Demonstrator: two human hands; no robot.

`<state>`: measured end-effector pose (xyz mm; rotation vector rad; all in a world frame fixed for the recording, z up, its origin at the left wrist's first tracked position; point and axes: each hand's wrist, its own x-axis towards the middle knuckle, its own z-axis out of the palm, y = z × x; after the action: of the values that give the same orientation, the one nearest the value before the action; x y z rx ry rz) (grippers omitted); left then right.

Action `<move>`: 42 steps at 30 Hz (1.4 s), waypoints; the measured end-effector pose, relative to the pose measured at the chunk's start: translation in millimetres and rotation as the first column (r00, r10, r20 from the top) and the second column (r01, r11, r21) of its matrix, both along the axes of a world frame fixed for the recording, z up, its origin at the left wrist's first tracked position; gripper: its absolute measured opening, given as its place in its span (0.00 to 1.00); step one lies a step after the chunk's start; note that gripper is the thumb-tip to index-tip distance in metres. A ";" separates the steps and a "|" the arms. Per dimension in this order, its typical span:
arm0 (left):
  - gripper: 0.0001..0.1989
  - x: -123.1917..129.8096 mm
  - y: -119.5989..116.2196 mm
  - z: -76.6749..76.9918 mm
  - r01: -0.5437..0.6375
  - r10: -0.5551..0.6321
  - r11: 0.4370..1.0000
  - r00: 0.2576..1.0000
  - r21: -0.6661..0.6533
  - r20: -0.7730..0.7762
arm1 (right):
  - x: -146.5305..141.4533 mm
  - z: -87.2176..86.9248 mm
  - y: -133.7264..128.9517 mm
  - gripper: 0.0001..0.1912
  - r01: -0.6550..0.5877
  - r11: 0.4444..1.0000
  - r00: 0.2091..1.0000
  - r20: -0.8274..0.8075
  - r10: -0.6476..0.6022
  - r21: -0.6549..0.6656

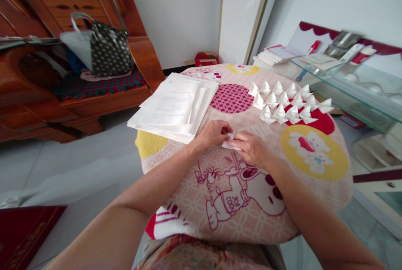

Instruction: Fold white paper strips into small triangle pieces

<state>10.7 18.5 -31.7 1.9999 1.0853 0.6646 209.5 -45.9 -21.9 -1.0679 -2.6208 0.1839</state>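
A small folded piece of white paper (231,144) is held between my two hands over the middle of the round table. My left hand (216,133) pinches its left end, with the fingers curled. On its right side, the fingers of my right hand (251,147) are closed on the same paper. Several folded white paper boats (279,112) stand in rows at the back right of the table. To the left of them lies a stack of white paper sheets (171,106), the top one bearing printed text.
The round table wears a patterned cloth (245,194). At the right is a glass shelf (345,85) with cups and papers. A wooden bench (106,94) at the left bears a dotted bag (109,50). A red item (27,232) lies lower left.
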 end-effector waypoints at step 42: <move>0.05 -5.1 -8.9 19.2 0.143 -0.115 0.987 0.944 0.072 -0.308 | 4.7 -8.0 17.1 0.12 0.176 0.952 0.915 -0.316 -0.252 -0.251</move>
<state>5.7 9.7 -12.5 2.2858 1.1016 0.3505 214.1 -28.8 -29.9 -1.2586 -2.1878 0.5659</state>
